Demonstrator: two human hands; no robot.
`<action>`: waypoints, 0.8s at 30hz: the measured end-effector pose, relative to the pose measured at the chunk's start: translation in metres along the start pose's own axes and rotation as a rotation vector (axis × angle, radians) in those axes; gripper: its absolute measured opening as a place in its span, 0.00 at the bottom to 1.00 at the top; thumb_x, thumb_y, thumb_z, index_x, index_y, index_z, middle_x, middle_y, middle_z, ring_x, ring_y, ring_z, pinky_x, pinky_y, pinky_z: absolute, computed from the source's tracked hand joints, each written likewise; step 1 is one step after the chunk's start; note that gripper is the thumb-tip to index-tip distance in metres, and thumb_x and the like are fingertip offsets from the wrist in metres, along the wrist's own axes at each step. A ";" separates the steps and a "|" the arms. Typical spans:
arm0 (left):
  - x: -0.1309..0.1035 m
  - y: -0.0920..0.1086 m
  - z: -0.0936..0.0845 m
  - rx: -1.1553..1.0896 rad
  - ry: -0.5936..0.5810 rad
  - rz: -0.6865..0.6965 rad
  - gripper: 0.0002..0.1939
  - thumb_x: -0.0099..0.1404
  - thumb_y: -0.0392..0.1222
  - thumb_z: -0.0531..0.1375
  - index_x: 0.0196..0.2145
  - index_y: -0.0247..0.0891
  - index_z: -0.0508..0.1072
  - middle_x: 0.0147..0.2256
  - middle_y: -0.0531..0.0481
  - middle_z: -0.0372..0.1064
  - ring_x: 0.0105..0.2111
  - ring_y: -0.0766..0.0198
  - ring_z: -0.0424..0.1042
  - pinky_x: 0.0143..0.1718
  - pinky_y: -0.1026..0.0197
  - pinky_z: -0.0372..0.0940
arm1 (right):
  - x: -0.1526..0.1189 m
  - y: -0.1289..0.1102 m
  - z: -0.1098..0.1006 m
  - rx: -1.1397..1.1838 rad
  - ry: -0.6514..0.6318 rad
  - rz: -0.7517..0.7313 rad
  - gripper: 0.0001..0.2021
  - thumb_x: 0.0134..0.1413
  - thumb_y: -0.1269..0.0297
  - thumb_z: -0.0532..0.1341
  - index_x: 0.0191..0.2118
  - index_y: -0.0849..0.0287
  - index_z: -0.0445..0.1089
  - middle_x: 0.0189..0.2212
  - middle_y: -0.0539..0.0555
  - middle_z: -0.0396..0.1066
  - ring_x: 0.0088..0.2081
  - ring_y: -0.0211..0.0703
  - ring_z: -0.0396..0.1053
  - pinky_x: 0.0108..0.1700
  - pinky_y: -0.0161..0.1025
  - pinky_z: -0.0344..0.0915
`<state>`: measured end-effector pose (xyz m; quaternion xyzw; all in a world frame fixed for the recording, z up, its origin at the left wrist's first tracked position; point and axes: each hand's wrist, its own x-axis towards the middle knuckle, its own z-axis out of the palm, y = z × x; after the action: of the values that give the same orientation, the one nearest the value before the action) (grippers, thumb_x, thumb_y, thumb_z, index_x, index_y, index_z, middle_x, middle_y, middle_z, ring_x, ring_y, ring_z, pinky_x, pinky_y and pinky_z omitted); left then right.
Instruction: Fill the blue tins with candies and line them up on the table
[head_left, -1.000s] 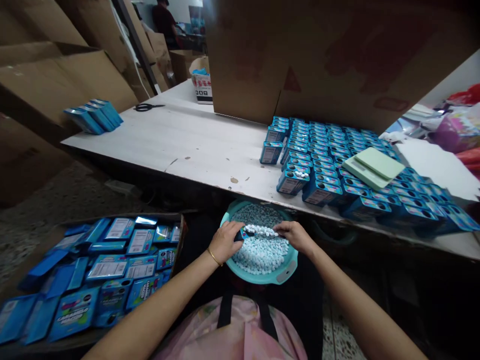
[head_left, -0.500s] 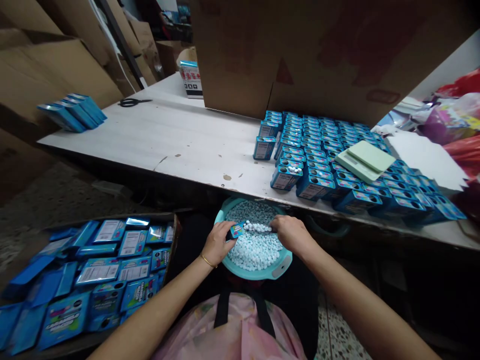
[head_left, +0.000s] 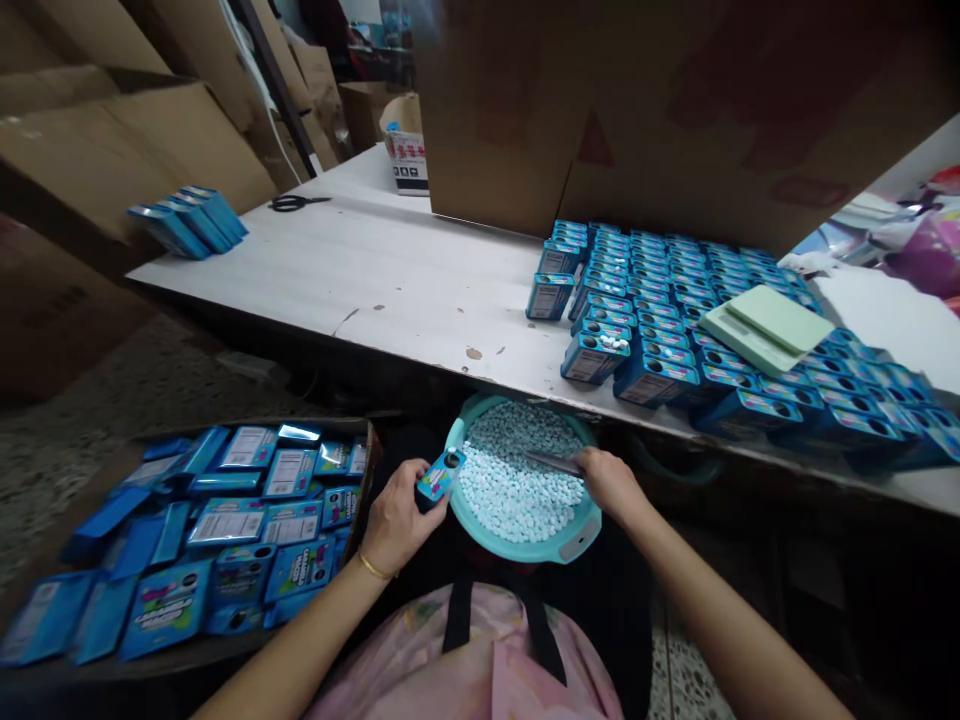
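Observation:
My left hand (head_left: 399,515) is closed round a small blue box (head_left: 439,477) at the left rim of the turquoise basin (head_left: 466,522); the dark round opening on the box's top faces up. Small pale blue candies (head_left: 525,500) fill much of the basin. In my right hand (head_left: 609,482), at the basin's right side, is a thin grey scoop (head_left: 553,461), its far end low over the candies. Rows of blue boxes (head_left: 660,375) stand on the white table (head_left: 420,290), a few with white candies on top.
A pale green scale (head_left: 769,325) rests on the box rows. Behind stands a large cardboard carton (head_left: 510,120). Black scissors (head_left: 296,202) and several blue boxes (head_left: 196,222) lie at the table's left. A carton of blue boxes (head_left: 360,440) is at lower left.
My left hand has moved the box left, away from the scoop. The scoop, earlier heaped with candies beside the box, now shows no heap. The view has shifted slightly left.

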<state>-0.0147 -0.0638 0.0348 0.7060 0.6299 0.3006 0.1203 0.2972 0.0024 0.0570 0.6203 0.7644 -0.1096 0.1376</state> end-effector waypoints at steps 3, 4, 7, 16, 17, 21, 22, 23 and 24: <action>-0.016 -0.002 0.001 0.051 -0.079 0.053 0.17 0.55 0.42 0.56 0.42 0.37 0.60 0.35 0.47 0.65 0.36 0.60 0.67 0.39 0.59 0.63 | 0.012 -0.012 0.044 0.028 0.035 0.059 0.14 0.52 0.76 0.47 0.38 0.60 0.69 0.38 0.59 0.67 0.39 0.41 0.65 0.35 0.33 0.58; -0.019 0.000 0.005 0.058 -0.097 0.070 0.16 0.55 0.42 0.56 0.42 0.38 0.60 0.35 0.47 0.65 0.37 0.60 0.67 0.39 0.58 0.63 | 0.015 -0.020 0.055 0.040 0.039 0.066 0.14 0.53 0.76 0.47 0.37 0.61 0.69 0.39 0.60 0.67 0.40 0.42 0.65 0.36 0.34 0.59; -0.016 0.007 0.016 0.070 -0.123 0.073 0.21 0.55 0.41 0.55 0.47 0.38 0.58 0.37 0.47 0.64 0.38 0.59 0.67 0.39 0.59 0.64 | 0.021 -0.054 0.083 0.078 0.018 0.050 0.15 0.54 0.74 0.47 0.38 0.59 0.69 0.38 0.58 0.69 0.39 0.42 0.66 0.36 0.35 0.60; -0.002 0.019 0.024 -0.028 -0.180 0.066 0.18 0.56 0.42 0.55 0.46 0.40 0.64 0.35 0.48 0.64 0.35 0.63 0.67 0.38 0.61 0.63 | 0.062 -0.101 0.133 0.768 0.061 0.108 0.13 0.47 0.69 0.54 0.36 0.54 0.73 0.36 0.56 0.73 0.40 0.46 0.69 0.40 0.36 0.62; -0.002 0.016 0.023 -0.054 -0.158 0.058 0.16 0.56 0.42 0.55 0.43 0.40 0.65 0.36 0.48 0.65 0.36 0.62 0.66 0.39 0.60 0.63 | 0.066 -0.097 0.134 0.855 0.071 0.096 0.13 0.46 0.70 0.54 0.35 0.54 0.74 0.36 0.56 0.73 0.39 0.45 0.69 0.41 0.36 0.62; 0.002 0.003 0.018 -0.146 -0.092 -0.118 0.16 0.56 0.46 0.56 0.42 0.40 0.64 0.34 0.51 0.68 0.33 0.64 0.68 0.36 0.62 0.64 | 0.064 -0.070 0.127 1.091 0.115 0.037 0.13 0.43 0.70 0.55 0.34 0.60 0.74 0.34 0.56 0.73 0.37 0.46 0.69 0.39 0.37 0.63; 0.004 0.000 0.018 -0.162 -0.094 -0.158 0.17 0.55 0.46 0.57 0.42 0.40 0.63 0.32 0.52 0.68 0.31 0.65 0.68 0.34 0.63 0.64 | 0.060 -0.061 0.122 1.107 0.116 0.030 0.13 0.43 0.69 0.55 0.34 0.61 0.74 0.33 0.56 0.73 0.35 0.45 0.69 0.38 0.37 0.63; 0.008 -0.001 0.018 -0.174 -0.096 -0.182 0.16 0.55 0.46 0.57 0.42 0.40 0.63 0.32 0.53 0.69 0.30 0.66 0.69 0.33 0.64 0.63 | 0.055 -0.051 0.114 1.112 0.117 0.027 0.13 0.43 0.68 0.54 0.34 0.62 0.74 0.32 0.55 0.73 0.33 0.44 0.68 0.36 0.37 0.63; 0.011 -0.001 0.019 -0.179 -0.099 -0.186 0.16 0.55 0.46 0.57 0.42 0.41 0.64 0.31 0.54 0.69 0.30 0.66 0.69 0.32 0.65 0.63 | 0.050 -0.041 0.105 1.108 0.114 0.023 0.14 0.43 0.67 0.54 0.35 0.62 0.74 0.31 0.55 0.73 0.31 0.43 0.68 0.34 0.37 0.63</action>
<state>-0.0048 -0.0490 0.0221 0.6450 0.6565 0.3078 0.2412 0.2554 0.0042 -0.0592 0.6132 0.5919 -0.4599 -0.2495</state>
